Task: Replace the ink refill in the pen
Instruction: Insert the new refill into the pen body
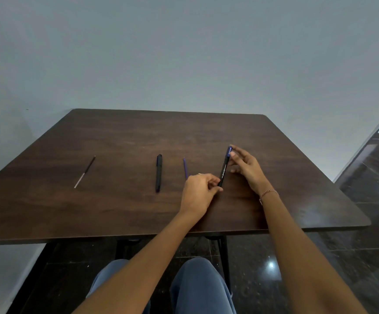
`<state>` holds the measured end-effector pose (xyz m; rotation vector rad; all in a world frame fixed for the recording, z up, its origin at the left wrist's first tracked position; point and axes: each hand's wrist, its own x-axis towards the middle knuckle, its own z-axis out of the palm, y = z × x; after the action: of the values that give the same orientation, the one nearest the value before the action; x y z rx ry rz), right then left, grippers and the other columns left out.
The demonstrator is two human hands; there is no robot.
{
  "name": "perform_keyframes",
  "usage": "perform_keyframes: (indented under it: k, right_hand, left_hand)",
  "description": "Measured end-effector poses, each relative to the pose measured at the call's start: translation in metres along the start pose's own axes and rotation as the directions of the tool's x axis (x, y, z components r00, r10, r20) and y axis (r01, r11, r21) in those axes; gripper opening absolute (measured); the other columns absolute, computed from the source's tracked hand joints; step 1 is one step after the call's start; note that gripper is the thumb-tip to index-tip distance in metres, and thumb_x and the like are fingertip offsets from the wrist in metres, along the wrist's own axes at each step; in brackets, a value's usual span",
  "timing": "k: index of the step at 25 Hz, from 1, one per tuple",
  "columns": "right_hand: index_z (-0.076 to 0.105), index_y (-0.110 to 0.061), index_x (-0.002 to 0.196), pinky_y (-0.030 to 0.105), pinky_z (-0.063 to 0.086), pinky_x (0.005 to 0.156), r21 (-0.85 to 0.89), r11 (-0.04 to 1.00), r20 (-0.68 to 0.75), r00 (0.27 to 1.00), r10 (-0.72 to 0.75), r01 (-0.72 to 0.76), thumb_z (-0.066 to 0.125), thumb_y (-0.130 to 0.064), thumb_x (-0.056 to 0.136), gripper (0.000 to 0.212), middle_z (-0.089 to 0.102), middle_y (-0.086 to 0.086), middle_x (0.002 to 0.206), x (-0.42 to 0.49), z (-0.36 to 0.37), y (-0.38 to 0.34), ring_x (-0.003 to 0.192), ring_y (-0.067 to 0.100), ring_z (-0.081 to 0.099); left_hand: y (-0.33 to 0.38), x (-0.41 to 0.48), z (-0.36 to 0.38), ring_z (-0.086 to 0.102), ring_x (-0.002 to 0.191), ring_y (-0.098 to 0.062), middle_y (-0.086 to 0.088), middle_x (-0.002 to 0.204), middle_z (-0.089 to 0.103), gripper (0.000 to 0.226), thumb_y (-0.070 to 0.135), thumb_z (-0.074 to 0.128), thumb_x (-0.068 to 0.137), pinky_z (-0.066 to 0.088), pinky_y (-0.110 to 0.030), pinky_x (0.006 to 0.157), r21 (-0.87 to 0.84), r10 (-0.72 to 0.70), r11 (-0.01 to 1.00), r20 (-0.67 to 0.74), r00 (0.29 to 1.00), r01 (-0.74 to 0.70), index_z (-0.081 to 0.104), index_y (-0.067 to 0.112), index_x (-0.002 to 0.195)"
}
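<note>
A black pen with a blue cap end (224, 167) is held tilted just above the dark wooden table (116, 207). My left hand (198, 193) pinches its lower tip end. My right hand (245, 167) pinches the blue top end between thumb and fingertips. A thin blue refill (185, 168) lies on the table just left of the held pen, its near end hidden behind my left hand. A second black pen (158, 172) lies further left. A black refill with a pale end (85, 171) lies at the far left.
The table's near edge (172, 234) runs just above my knees. A pale wall stands behind the table. Dark glossy floor tiles (365, 177) lie to the right.
</note>
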<state>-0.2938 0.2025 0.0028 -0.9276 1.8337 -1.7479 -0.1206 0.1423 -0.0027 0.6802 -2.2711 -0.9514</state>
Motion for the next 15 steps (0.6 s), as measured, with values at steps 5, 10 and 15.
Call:
perform_keyframes:
  k: [5, 10, 15]
  right_hand:
    - [0.059, -0.014, 0.127, 0.020, 0.043, 0.094, -0.404, 0.912, -0.043, 0.995, -0.090, 0.065, 0.040, -0.029, 0.102, 0.035, 0.057, 0.006, 0.118, 0.025, -0.018, 0.011, 0.110, 0.015, 0.051]
    - [0.064, -0.017, 0.122, 0.028, 0.022, 0.107, -0.596, 0.801, -0.015, 0.998, -0.065, 0.044, 0.031, -0.034, 0.104, 0.042, 0.052, 0.010, 0.126, 0.048, -0.016, 0.026, 0.128, 0.027, 0.033]
    - [0.067, -0.018, 0.119, 0.034, 0.029, 0.104, -0.689, 0.724, -0.009, 0.999, -0.053, 0.032, 0.030, -0.040, 0.103, 0.046, 0.053, 0.003, 0.128, 0.057, -0.013, 0.032, 0.127, 0.026, 0.034]
  left_hand:
    - [0.018, 0.015, 0.028, 0.062, 0.071, -0.006, 0.007, 0.074, 0.069, 0.022, 0.026, 0.082, 0.069, 0.053, -0.029, 0.073, 0.052, -0.071, 0.996, 0.057, 0.996, 0.068, 0.071, 0.020, 0.087]
    - [0.016, 0.028, 0.041, 0.055, 0.059, 0.002, 0.014, 0.058, 0.059, 0.025, 0.036, 0.084, 0.064, 0.039, -0.016, 0.055, 0.070, -0.128, 0.990, 0.074, 0.989, 0.123, 0.060, 0.029, 0.063]
    - [0.012, 0.033, 0.044, 0.054, 0.055, 0.006, 0.016, 0.054, 0.058, 0.029, 0.043, 0.083, 0.062, 0.033, -0.014, 0.049, 0.090, -0.150, 0.985, 0.058, 0.987, 0.145, 0.057, 0.031, 0.057]
